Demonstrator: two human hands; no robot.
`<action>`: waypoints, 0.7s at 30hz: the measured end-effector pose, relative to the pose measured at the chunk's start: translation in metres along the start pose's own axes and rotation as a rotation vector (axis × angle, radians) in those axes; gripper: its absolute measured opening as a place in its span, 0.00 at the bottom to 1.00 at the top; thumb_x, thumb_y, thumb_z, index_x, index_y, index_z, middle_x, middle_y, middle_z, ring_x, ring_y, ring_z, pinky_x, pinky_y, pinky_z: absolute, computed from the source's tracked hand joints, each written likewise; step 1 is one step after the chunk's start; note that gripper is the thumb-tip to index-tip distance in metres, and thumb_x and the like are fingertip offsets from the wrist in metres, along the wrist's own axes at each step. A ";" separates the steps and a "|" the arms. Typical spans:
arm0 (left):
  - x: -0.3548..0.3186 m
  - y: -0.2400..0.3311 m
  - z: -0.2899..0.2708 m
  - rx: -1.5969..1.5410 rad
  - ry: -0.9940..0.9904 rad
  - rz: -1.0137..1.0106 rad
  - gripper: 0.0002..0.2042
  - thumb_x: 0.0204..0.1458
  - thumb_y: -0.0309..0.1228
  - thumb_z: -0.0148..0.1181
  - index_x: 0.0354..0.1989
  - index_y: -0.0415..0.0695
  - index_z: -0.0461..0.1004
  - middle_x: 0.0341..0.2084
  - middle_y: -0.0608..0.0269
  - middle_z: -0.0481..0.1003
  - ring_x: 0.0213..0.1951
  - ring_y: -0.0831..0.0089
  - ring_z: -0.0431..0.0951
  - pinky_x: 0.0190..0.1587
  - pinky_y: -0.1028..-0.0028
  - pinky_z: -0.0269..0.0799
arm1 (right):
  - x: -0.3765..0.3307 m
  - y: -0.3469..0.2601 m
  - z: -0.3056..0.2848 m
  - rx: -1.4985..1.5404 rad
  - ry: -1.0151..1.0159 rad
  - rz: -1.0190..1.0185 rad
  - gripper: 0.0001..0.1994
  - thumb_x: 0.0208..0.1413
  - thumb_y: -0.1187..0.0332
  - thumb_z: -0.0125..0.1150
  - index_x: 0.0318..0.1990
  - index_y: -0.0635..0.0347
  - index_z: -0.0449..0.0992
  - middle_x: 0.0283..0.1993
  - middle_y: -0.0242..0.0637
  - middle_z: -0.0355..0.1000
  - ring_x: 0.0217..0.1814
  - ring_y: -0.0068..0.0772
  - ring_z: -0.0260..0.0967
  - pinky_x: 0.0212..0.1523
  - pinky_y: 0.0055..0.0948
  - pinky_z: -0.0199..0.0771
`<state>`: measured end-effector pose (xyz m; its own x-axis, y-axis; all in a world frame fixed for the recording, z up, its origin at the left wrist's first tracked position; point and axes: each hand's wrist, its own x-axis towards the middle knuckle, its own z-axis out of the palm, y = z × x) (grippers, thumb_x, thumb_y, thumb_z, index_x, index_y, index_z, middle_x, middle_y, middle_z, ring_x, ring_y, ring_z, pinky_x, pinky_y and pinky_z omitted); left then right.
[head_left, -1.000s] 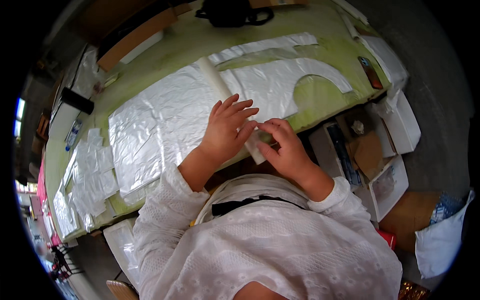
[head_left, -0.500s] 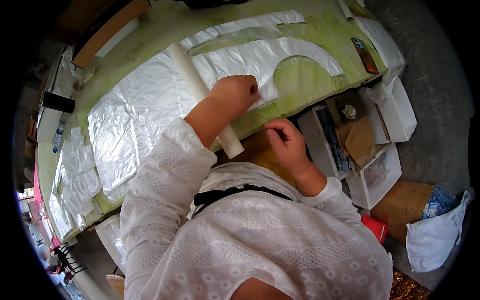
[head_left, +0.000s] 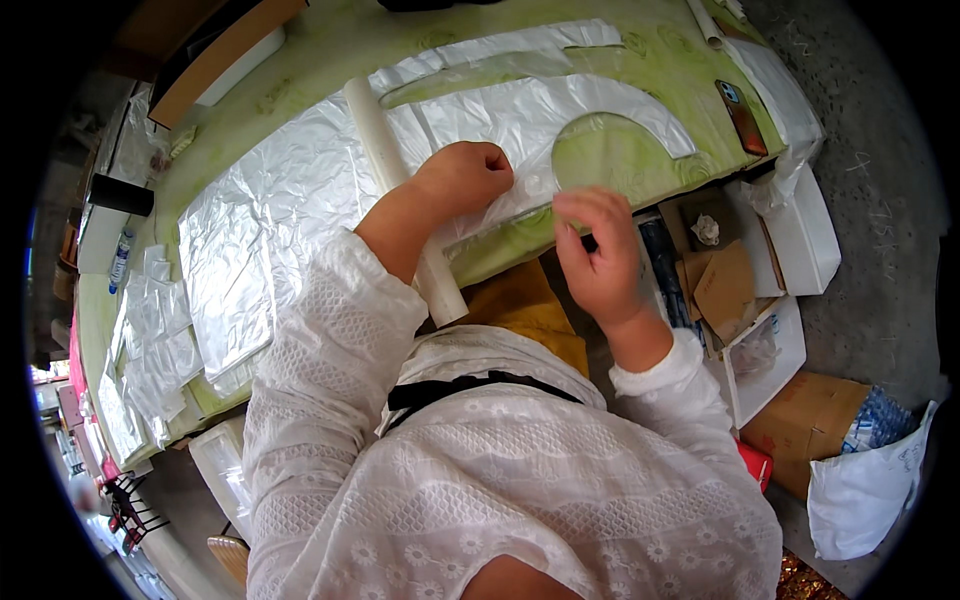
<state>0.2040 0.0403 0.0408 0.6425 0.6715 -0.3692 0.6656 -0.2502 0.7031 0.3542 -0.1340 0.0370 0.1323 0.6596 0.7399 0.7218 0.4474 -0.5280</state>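
A stack of thin, shiny clear plastic bags (head_left: pixel 255 215) lies flat on the table, with a curved cut-out and strap-like ends toward the right. Across it slants a white tube or roll (head_left: pixel 375 135), its near end sticking out past the table edge under my left forearm. My left hand (head_left: pixel 462 180) is closed in a fist over the bags, just right of the tube. Whatever its fingers may hold is hidden. At the table's near edge, my right hand (head_left: pixel 605 255) is raised with thumb and fingers apart, slightly blurred, and nothing visible in it.
A green patterned cloth (head_left: pixel 610 150) covers the table. A phone (head_left: pixel 740 118) lies near its right corner. White boxes (head_left: pixel 770 350) with cardboard scraps, a brown carton (head_left: pixel 805 420) and a white sack (head_left: pixel 865 490) stand on the right. Smaller plastic pieces (head_left: pixel 150 340) lie at left.
My right hand has moved up and forward to the table edge, and its fingers have spread from a closed curl. My left hand has shifted slightly left, still closed.
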 end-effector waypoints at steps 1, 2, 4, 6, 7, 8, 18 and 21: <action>0.001 -0.004 0.002 -0.005 0.041 0.013 0.13 0.53 0.40 0.60 0.40 0.46 0.82 0.34 0.58 0.83 0.38 0.63 0.81 0.44 0.66 0.76 | 0.011 0.003 0.002 -0.041 0.005 -0.051 0.10 0.53 0.78 0.65 0.43 0.60 0.78 0.43 0.40 0.77 0.47 0.49 0.72 0.52 0.39 0.72; 0.003 -0.006 0.004 -0.010 0.076 0.037 0.12 0.53 0.39 0.61 0.39 0.45 0.82 0.33 0.59 0.82 0.36 0.65 0.81 0.42 0.67 0.76 | 0.018 0.009 0.006 -0.054 -0.015 -0.043 0.09 0.53 0.76 0.65 0.43 0.60 0.78 0.43 0.40 0.77 0.47 0.48 0.72 0.51 0.40 0.72; 0.004 -0.006 0.002 -0.158 0.096 0.002 0.10 0.53 0.37 0.62 0.36 0.44 0.81 0.29 0.64 0.79 0.32 0.71 0.78 0.38 0.70 0.74 | 0.028 0.026 0.014 -0.072 -0.054 -0.033 0.08 0.54 0.73 0.65 0.41 0.59 0.78 0.42 0.39 0.78 0.47 0.48 0.71 0.50 0.41 0.71; 0.002 -0.002 -0.006 -0.447 0.066 -0.104 0.07 0.54 0.33 0.61 0.33 0.43 0.79 0.25 0.71 0.74 0.29 0.79 0.71 0.33 0.75 0.71 | 0.025 0.042 0.020 -0.132 -0.223 0.065 0.06 0.53 0.70 0.65 0.38 0.56 0.80 0.41 0.38 0.79 0.46 0.49 0.71 0.48 0.43 0.72; 0.001 -0.001 -0.007 -0.481 0.070 -0.101 0.06 0.54 0.33 0.62 0.32 0.44 0.78 0.25 0.71 0.73 0.29 0.80 0.70 0.33 0.76 0.70 | 0.023 0.050 0.024 -0.149 -0.295 0.090 0.06 0.52 0.70 0.65 0.37 0.56 0.81 0.40 0.38 0.79 0.46 0.49 0.71 0.48 0.43 0.72; 0.000 -0.003 -0.005 -0.516 0.074 -0.103 0.05 0.54 0.32 0.62 0.31 0.44 0.78 0.25 0.72 0.72 0.28 0.80 0.70 0.32 0.76 0.69 | 0.022 0.055 0.028 -0.163 -0.371 0.117 0.05 0.51 0.70 0.65 0.37 0.55 0.81 0.40 0.38 0.80 0.45 0.50 0.71 0.47 0.44 0.72; -0.006 0.006 0.007 -0.690 0.353 -0.027 0.28 0.52 0.52 0.71 0.52 0.44 0.75 0.42 0.67 0.77 0.35 0.77 0.75 0.36 0.73 0.74 | 0.060 0.086 0.058 -0.432 -0.172 -0.085 0.33 0.51 0.64 0.69 0.69 0.43 0.70 0.69 0.38 0.67 0.59 0.50 0.65 0.64 0.48 0.63; -0.001 0.014 -0.004 -0.711 0.521 0.044 0.23 0.54 0.46 0.70 0.51 0.45 0.76 0.41 0.68 0.77 0.37 0.78 0.75 0.38 0.76 0.72 | 0.054 0.085 0.061 -0.373 -0.264 -0.174 0.34 0.52 0.65 0.68 0.69 0.41 0.70 0.71 0.38 0.66 0.61 0.51 0.67 0.67 0.46 0.62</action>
<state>0.2110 0.0386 0.0535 0.2918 0.9474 -0.1313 0.1391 0.0937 0.9858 0.3812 -0.0236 0.0065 -0.1540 0.7465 0.6473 0.9186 0.3494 -0.1844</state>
